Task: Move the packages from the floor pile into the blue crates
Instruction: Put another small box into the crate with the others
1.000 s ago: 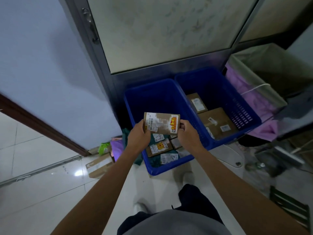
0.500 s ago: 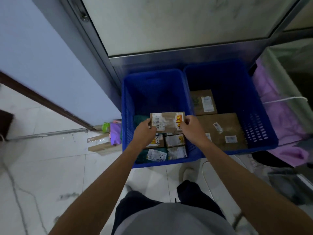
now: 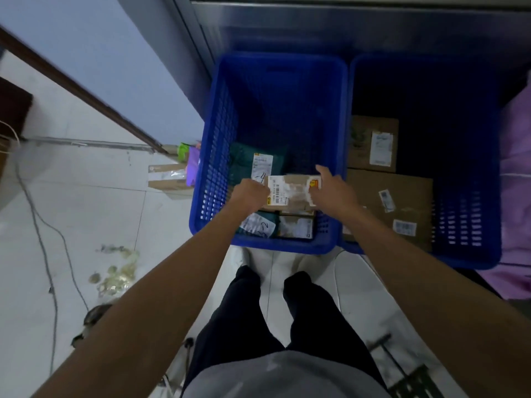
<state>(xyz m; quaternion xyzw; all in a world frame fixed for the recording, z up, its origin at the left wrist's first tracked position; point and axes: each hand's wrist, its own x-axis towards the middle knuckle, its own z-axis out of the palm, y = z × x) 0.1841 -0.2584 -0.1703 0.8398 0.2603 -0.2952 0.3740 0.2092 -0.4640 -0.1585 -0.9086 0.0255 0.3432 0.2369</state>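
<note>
Both hands are down inside the left blue crate (image 3: pixel 214 156). My left hand (image 3: pixel 251 193) and my right hand (image 3: pixel 333 188) each grip one end of a small brown cardboard package (image 3: pixel 293 192) with a white barcode label and a yellow sticker. It hovers low over other parcels in that crate: a dark green bag (image 3: pixel 253 159) with a white label behind it, and two small labelled packets (image 3: pixel 296 226) below it. The right blue crate (image 3: pixel 471 196) holds two brown cardboard boxes (image 3: pixel 402 196), one large and one smaller behind it.
On the floor left of the crates lie a taped cardboard box (image 3: pixel 169 178) and a purple and a green packet (image 3: pixel 192 162). A thin cable (image 3: pixel 43 225) runs over the white tiles. Purple fabric (image 3: pixel 517 156) borders the right crate. A metal door frame stands behind.
The camera has tilted down and moved closer. Both hands have lowered the small brown package from above the crate rim to deep inside the left crate, just over the parcels.
</note>
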